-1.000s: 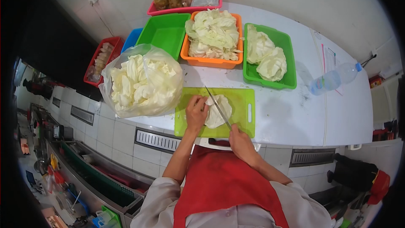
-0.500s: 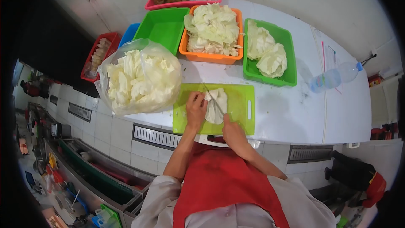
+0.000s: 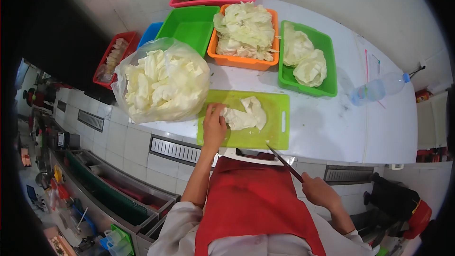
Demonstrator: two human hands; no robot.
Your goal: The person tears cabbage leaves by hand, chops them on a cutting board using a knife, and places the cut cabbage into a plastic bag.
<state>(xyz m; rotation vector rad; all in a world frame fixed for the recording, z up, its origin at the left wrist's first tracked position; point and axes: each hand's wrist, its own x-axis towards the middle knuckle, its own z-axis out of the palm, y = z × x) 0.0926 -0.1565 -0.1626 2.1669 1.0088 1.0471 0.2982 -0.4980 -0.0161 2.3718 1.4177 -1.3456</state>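
Observation:
On the lime-green cutting board (image 3: pixel 272 130) lie pale cabbage pieces (image 3: pixel 241 119), cut apart into two parts. My left hand (image 3: pixel 214 127) rests on the board at their left end, its fingers curled against the cabbage. Away from the board, in front of the table edge, my right hand (image 3: pixel 320 190) grips a knife (image 3: pixel 286 163) by its handle. The blade slants up and left, its tip close to the board's lower edge. Left of the board stands a clear plastic bag (image 3: pixel 196 99) full of cut cabbage.
Behind the board are an orange tub (image 3: pixel 241 61) heaped with cabbage leaves, a green tub (image 3: pixel 310 87) with two cabbage chunks and another green tub (image 3: pixel 187 26). A plastic bottle (image 3: pixel 379 90) lies at the right. Another person (image 3: pixel 403 204) is at lower right.
My right hand and the knife have moved off the cabbage, down and right past the board's edge. The cabbage pieces have spread and turned. My left hand stays beside them.

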